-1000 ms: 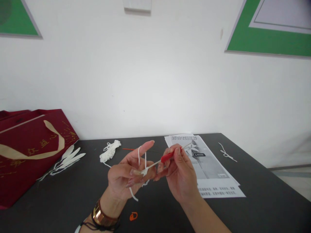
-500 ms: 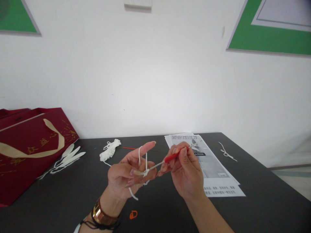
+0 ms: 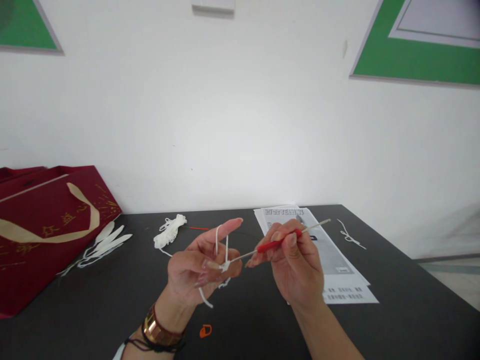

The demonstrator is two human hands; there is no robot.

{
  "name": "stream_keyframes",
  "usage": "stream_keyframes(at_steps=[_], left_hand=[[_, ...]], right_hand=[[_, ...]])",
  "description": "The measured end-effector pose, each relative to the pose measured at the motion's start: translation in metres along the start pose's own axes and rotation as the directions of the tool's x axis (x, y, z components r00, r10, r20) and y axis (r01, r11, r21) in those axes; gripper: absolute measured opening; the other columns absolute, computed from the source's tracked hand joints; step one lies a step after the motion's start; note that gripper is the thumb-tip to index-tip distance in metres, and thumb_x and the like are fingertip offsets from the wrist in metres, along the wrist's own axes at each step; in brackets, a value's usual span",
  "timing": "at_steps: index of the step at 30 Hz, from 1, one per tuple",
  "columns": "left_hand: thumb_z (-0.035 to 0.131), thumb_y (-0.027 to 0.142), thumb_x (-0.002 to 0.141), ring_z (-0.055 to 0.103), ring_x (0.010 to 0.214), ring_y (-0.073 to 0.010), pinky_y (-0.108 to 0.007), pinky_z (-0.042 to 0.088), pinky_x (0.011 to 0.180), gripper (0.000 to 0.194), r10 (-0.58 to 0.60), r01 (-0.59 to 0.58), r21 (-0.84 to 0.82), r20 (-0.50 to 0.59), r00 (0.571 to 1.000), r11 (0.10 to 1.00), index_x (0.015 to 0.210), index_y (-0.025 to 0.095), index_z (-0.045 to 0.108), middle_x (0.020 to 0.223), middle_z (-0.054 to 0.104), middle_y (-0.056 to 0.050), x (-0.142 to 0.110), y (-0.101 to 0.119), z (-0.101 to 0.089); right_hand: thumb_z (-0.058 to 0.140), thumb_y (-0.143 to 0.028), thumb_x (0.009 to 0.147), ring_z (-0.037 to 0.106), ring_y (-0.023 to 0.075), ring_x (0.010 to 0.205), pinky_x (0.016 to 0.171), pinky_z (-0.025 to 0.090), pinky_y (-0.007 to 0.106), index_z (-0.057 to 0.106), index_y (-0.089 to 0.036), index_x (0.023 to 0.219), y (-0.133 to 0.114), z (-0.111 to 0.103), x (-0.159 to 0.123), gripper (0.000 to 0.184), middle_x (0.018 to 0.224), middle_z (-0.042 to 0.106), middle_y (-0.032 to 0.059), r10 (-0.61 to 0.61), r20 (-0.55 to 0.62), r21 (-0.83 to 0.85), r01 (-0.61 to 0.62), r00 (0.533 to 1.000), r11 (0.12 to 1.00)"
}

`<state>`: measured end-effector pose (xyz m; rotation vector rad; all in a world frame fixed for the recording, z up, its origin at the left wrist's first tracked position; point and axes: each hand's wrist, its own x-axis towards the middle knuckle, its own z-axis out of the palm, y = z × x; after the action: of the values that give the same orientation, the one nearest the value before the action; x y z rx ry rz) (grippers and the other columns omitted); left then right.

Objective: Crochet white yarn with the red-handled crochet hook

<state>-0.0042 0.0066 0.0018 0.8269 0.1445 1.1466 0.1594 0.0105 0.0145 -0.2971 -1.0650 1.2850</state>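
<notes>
Between the thumb and fingers of my left hand (image 3: 200, 267) a small piece of white crochet work (image 3: 225, 266) is pinched. White yarn (image 3: 226, 245) loops over its raised index finger, and a loose tail hangs below. My right hand (image 3: 296, 260) grips a crochet hook (image 3: 270, 246) by its red handle; the metal shaft points left and its tip meets the yarn at my left fingertips. The hook's other metal end sticks out to the upper right. Behind my left hand lies a bundle of white yarn (image 3: 170, 231), with a strand running towards that hand.
Printed sheets (image 3: 337, 267) lie under and behind my right hand. An orange stitch marker (image 3: 205, 330) is near the front. To the left are white leaf-shaped pieces (image 3: 107, 242) and a dark red bag (image 3: 48, 220). A knotted white cord (image 3: 350, 235) lies right on the black table (image 3: 405, 310).
My right hand has moved slightly to the right with the crochet hook, drawing more shaft away from my left fingers. My left hand stays nearly in place.
</notes>
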Motion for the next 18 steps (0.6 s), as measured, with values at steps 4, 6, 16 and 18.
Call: stream_keyframes(at_steps=[4,6,16,18], left_hand=[[0.053,0.014,0.060,0.019,0.037,-0.0094,-0.026,0.027,0.051,0.057,-0.008,0.008,-0.009,0.000,1.000,1.000,0.116,0.017,0.068,0.032,0.021,0.009,0.0009,-0.0001,0.0004],[0.054,0.013,0.060,0.017,0.037,-0.0091,-0.026,0.027,0.050,0.057,-0.014,0.014,-0.016,-0.016,1.000,1.000,0.114,0.017,0.069,0.033,0.020,0.009,0.0011,0.0001,0.0016],[0.053,0.013,0.060,0.017,0.039,-0.0096,-0.027,0.025,0.051,0.057,-0.003,0.003,-0.027,0.009,1.000,1.000,0.115,0.016,0.068,0.034,0.020,0.008,0.0009,0.0002,0.0035],[0.054,0.012,0.060,0.018,0.040,-0.0100,-0.027,0.025,0.051,0.057,-0.001,0.002,-0.028,0.007,1.000,1.000,0.115,0.015,0.069,0.034,0.021,0.008,0.0009,0.0007,0.0039]], right_hand=[[0.059,-0.035,0.089,0.065,0.0143,0.049,0.048,0.055,0.028,0.059,-0.020,0.080,0.0008,0.0006,0.0013,0.017,0.065,0.063,-0.0008,0.013,0.010,0.030,-0.013,1.000,0.999],[0.057,-0.034,0.090,0.064,0.0139,0.049,0.048,0.056,0.029,0.058,-0.021,0.081,0.0014,0.0010,0.0021,0.016,0.066,0.064,-0.0010,0.032,0.021,0.056,-0.033,0.999,0.998],[0.055,-0.033,0.091,0.065,0.0152,0.055,0.052,0.053,0.029,0.059,-0.021,0.083,0.0000,-0.0017,-0.0005,0.015,0.069,0.064,0.0004,-0.028,0.039,-0.032,0.029,0.999,0.999],[0.054,-0.032,0.092,0.066,0.0163,0.058,0.054,0.053,0.031,0.060,-0.021,0.084,-0.0007,-0.0016,-0.0020,0.015,0.070,0.064,0.0006,-0.058,0.044,-0.071,0.061,0.997,0.996]])
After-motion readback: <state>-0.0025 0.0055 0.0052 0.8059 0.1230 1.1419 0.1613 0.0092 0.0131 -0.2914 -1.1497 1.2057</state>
